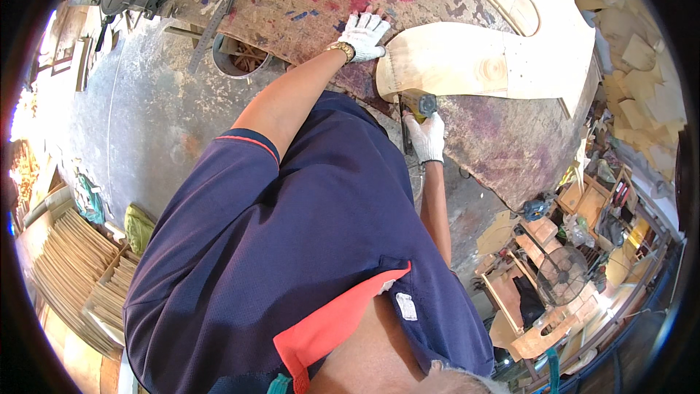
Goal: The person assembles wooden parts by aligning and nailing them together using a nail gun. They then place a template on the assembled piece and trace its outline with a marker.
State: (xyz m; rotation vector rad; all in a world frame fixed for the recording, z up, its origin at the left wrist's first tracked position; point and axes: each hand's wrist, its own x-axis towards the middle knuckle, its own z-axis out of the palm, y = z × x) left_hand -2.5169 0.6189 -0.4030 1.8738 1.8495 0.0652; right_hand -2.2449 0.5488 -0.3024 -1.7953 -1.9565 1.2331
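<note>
A: Start with the head view. What are the hands doing?

B: The left hand [362,35], in a white glove, lies palm down with its fingers spread on the counter [292,36]. It has hold of nothing, and it sits just beside the left end of a curved wooden panel [452,55].

A: And the right hand?

B: The right hand [426,133], gloved too, is closed around a hand-held tool [425,106]. The tool is dark and rounded at the top with some yellow lower down; the glove covers much of it, so I can't fairly say which kind it is. It stands close against the panel's near edge, by that same left end.

A: Where does the panel lie?

B: On the counter, ahead of the person and to the right, pale and broad, bending round toward the far side. The counter's brown surface carries pink and blue stains.

A: Anything around them?

B: A gold wristwatch [341,49] on the left wrist, a long metal ruler [232,0] at the counter's far left, and a round bin [221,60] holding wood scraps below it. A fan [561,273] stands at lower right, and thin boards [69,263] are stacked at lower left.
</note>
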